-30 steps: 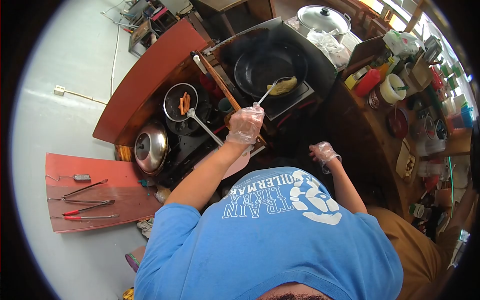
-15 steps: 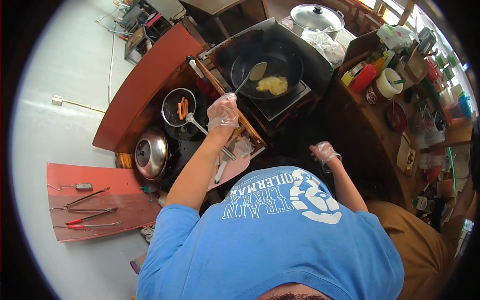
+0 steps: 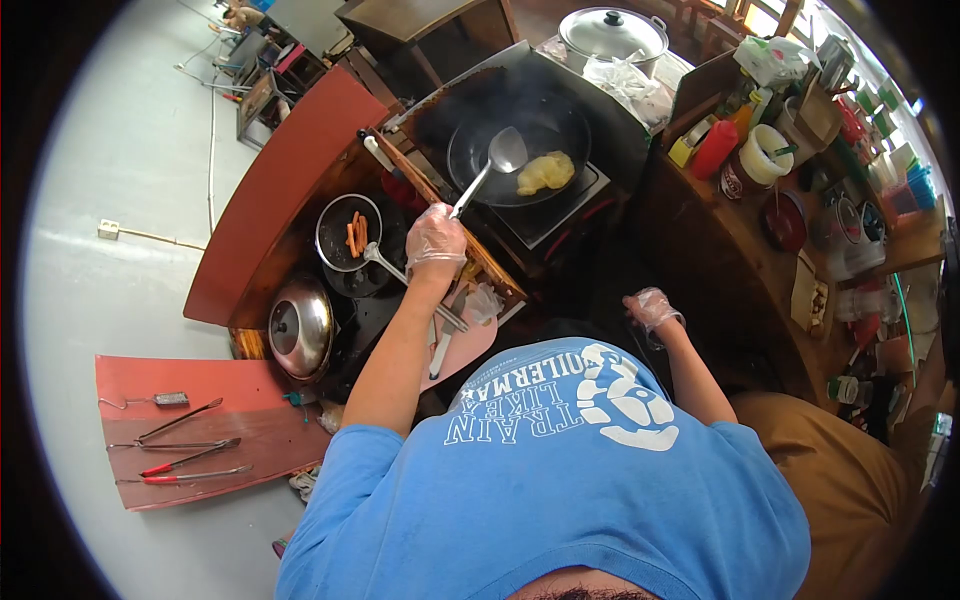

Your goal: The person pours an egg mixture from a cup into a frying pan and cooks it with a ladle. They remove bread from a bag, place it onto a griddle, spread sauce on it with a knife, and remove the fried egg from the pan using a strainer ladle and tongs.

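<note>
My left hand (image 3: 436, 236), in a thin clear plastic glove, is closed around the handle of a metal spatula (image 3: 507, 151). The spatula's broad blade is over a dark wok (image 3: 470, 170), just left of a yellow piece of food that looks like egg (image 3: 546, 173). Whether the blade touches the wok is hard to tell. My right hand (image 3: 654, 309), also gloved, hangs near my body with its fingers curled and no object visible in them. Left of my left forearm, a round strainer (image 3: 345, 262) holds several orange-brown sausage-like sticks (image 3: 357, 233).
A domed metal lid (image 3: 301, 328) stands at left, near a red board (image 3: 200, 455) bearing several tongs. A pink cutting board (image 3: 470, 350) lies by my body. Bottles and tubs, including a red bottle (image 3: 713, 150), crowd the right counter. A lidded pot (image 3: 612, 40) stands behind the wok.
My left hand has drawn back slightly and the spatula has turned, its blade now showing a broad silver face. The view has shifted a little. My right hand stays about where it was.
</note>
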A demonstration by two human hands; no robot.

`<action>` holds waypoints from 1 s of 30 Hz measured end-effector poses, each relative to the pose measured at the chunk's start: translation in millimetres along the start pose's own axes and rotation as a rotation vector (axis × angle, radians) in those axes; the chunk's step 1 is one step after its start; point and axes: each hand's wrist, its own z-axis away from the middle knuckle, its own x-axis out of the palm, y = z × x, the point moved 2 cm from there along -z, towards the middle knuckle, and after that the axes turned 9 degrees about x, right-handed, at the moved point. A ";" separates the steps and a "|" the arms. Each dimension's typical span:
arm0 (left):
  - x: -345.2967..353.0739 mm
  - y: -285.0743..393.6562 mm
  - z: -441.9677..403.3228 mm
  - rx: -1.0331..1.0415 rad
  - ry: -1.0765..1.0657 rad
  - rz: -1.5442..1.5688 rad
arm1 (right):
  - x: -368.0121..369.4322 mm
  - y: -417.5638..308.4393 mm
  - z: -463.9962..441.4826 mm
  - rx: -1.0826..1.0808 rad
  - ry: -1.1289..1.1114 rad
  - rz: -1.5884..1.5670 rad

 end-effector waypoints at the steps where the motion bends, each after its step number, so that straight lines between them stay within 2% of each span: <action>1: 3.4 -0.6 -0.6 0.029 0.064 0.056 | -0.2 0.7 0.5 0.007 0.005 -0.002; 2: 8.1 -0.6 -0.9 0.070 0.076 0.180 | -0.3 1.3 1.3 0.006 0.004 -0.001; 5: 26.7 -2.3 -3.4 -0.012 0.001 0.165 | -3.0 0.2 4.7 0.030 0.017 -0.004; 7: 35.5 -2.5 -5.0 0.038 -0.013 0.122 | -2.4 4.6 -0.5 0.021 0.024 0.000; 10: 38.8 4.7 -4.5 0.014 -0.116 -0.012 | -3.5 12.9 -5.1 0.020 0.026 -0.020; 14: 40.5 7.0 -5.8 0.067 -0.097 -0.043 | -5.5 21.4 -10.2 0.020 0.051 0.004; 17: 47.1 6.0 -9.2 0.091 -0.185 -0.172 | -6.1 27.3 -12.0 0.020 0.063 -0.015; 19: 53.1 6.0 -11.7 0.207 -0.266 -0.366 | -8.5 28.0 -9.4 0.031 0.052 -0.035; 22: 39.6 18.5 -13.3 0.221 -0.168 -0.251 | -15.0 25.5 0.8 0.027 0.065 -0.030; 26: 43.7 11.5 -17.1 0.223 -0.039 -0.265 | -18.7 36.6 -10.3 0.036 0.074 0.011; 28: 26.3 19.7 -18.2 0.030 -0.022 -0.247 | -21.3 38.5 -10.0 0.041 0.093 0.010; 30: 24.5 19.9 -19.0 -0.011 -0.024 -0.213 | -23.8 40.0 -7.7 0.050 0.084 -0.003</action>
